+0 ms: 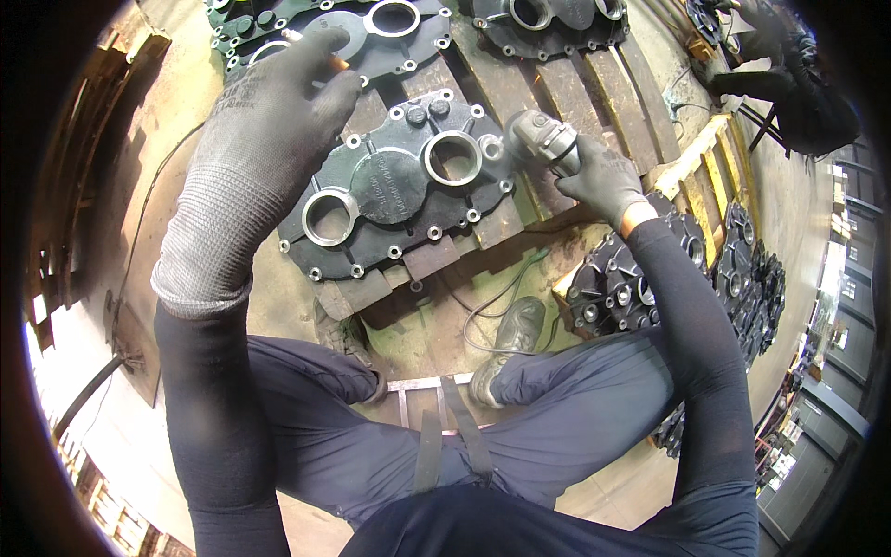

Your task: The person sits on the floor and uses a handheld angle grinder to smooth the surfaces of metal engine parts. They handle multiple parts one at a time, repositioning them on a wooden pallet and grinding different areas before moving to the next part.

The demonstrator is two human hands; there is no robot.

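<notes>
A black metal casting (394, 186) with two round machined bores and bolt holes round its rim lies on wooden slats in front of me. My right hand (603, 181), in a grey glove, is wrapped round an angle grinder (548, 139). The grinder's head is at the casting's right end; its disc is blurred, and I cannot tell whether it touches. Above the casting's far left side is my gloved left hand (288, 97), thumb and fingers apart, one fingertip bare. It partly covers a second casting (422, 51), and I cannot tell whether it touches it.
Another casting (557, 28) lies at the far right of the wooden pallet (608, 93). More castings (617, 283) are stacked by my right knee, near a yellowish pallet (715, 172). A cable (506, 302) loops on the floor by my shoe (520, 325). Timber (93, 130) stands at left.
</notes>
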